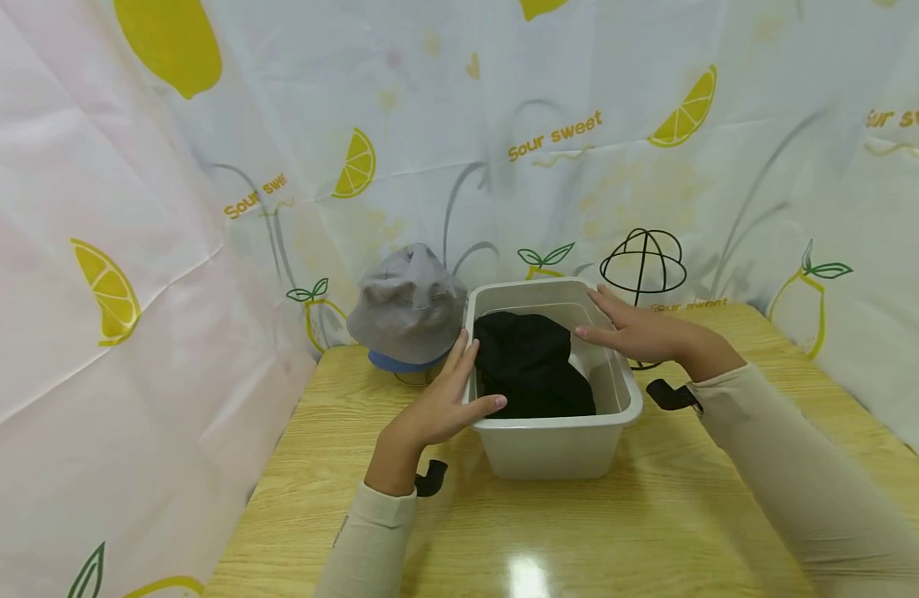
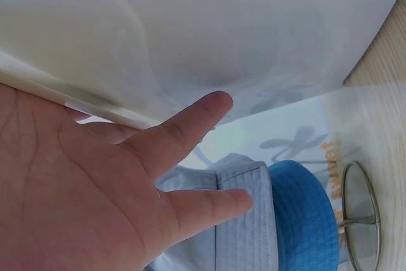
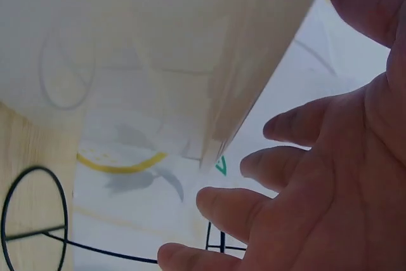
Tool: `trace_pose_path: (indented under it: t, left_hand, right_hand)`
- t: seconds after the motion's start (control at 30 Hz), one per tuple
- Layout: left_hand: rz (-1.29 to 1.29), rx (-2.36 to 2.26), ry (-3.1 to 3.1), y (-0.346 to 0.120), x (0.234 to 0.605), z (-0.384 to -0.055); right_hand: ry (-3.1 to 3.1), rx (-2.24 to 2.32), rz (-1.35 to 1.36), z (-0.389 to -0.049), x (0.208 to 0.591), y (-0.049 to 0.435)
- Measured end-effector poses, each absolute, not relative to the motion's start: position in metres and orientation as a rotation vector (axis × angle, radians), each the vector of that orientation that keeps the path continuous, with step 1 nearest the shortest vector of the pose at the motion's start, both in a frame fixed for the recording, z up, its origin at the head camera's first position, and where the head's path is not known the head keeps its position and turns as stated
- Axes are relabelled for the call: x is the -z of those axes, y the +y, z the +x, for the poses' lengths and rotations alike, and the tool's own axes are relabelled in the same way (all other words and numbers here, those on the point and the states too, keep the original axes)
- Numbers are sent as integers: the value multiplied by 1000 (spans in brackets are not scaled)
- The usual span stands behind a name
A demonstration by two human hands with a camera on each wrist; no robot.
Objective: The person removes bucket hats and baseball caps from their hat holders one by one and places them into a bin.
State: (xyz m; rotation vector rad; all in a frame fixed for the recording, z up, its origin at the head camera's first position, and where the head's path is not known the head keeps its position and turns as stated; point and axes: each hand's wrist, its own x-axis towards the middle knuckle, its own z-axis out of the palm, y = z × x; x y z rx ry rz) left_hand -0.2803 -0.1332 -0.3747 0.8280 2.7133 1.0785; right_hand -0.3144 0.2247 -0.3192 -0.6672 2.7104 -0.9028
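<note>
Black cloth (image 1: 530, 361) lies in one white bin (image 1: 549, 453) between two spread hands (image 1: 435, 407) (image 1: 650, 330).

storage tub (image 1: 549, 453) on the table (image 1: 459, 540), a hat (image 1: 527, 357) inside; left hand (image 1: 440, 404) at the tub's left rim, right hand (image 1: 650, 330) at its right. left of the tub, bucket hat (image 1: 410, 303) atop a second hat (image 1: 400, 364); right, hat stand (image 1: 643, 291); behind, curtain (image 1: 430, 83).

Bright – glare on table (image 1: 579, 523) (foreground)
</note>
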Motion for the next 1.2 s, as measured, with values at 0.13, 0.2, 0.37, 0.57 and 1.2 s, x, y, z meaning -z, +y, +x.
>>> trace_pose_path:
  t: [0.13, 0.2, 0.37, 0.57, 1.2]
  left_hand:
    - [823, -1075, 2717, -134, 375, -281]
    - [823, -1080, 2716, -134, 376, -281]
    - [834, -1091, 2712, -133, 378, -281]
    - [837, -1103, 2705, -132, 377, -282]
    - [839, -1102, 2703, -132, 378, -284]
  right_hand:
    - [2688, 1025, -655, -308, 329, 225]
    - [2681, 1091, -663, -306, 334, 225]
    - [2651, 1246, -718, -301, 343, 223]
    - [2613, 1396, -695, -297, 347, 219]
    - [2691, 1403, -579, -293, 357, 211]
